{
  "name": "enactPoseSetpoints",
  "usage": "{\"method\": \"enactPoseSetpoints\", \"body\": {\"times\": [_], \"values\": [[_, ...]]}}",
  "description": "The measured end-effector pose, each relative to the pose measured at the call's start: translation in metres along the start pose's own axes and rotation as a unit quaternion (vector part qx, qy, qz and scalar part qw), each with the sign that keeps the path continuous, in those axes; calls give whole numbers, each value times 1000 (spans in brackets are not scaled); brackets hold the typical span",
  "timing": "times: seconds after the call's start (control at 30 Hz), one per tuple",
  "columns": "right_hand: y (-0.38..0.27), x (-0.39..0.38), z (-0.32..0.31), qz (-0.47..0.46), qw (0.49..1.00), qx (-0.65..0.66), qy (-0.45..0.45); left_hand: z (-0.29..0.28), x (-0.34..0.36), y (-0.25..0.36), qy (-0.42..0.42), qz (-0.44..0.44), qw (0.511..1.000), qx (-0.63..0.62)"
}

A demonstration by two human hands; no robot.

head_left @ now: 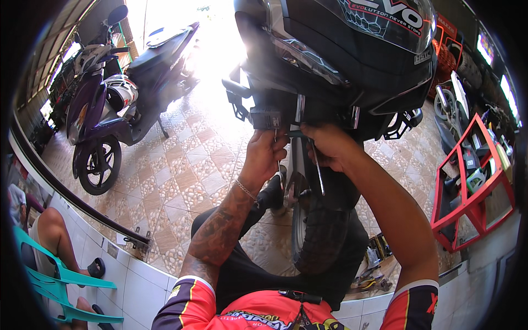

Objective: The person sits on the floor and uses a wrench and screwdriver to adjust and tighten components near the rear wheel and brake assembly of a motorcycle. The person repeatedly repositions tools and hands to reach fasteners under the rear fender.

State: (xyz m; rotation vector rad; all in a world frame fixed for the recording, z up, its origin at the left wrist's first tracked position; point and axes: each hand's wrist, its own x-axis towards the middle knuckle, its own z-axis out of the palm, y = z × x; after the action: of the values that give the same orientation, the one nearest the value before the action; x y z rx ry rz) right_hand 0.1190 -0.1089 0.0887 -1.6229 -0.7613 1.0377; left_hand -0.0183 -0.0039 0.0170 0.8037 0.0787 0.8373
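Both hands [264, 157] [327, 146] work under a black scooter [330, 66] (rear wheel [319, 231] below).

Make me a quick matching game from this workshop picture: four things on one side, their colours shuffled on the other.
Things:
1. parked scooter
2. metal rack
3. plastic chair
4. wrist chain

Colours:
A. silver
B. teal
C. purple
D. red

Pairs: 1-C, 2-D, 3-B, 4-A

Both forearms reach up and forward, close together. The left hand [265, 153] is curled into a loose fist, a chain bracelet at the wrist, forearm tattooed. The right hand [328, 144] is closed too, knuckles up, just beside it.
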Motion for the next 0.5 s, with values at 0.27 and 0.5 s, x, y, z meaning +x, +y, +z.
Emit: {"method": "enactPoseSetpoints", "body": {"times": [0.27,0.5], "values": [[4,17,11,-24,998,-56,22,2,1,-3,1,26,999,22],[19,12,32,-275,891,-236,273,6,4,-3,18,40,999,30]]}}
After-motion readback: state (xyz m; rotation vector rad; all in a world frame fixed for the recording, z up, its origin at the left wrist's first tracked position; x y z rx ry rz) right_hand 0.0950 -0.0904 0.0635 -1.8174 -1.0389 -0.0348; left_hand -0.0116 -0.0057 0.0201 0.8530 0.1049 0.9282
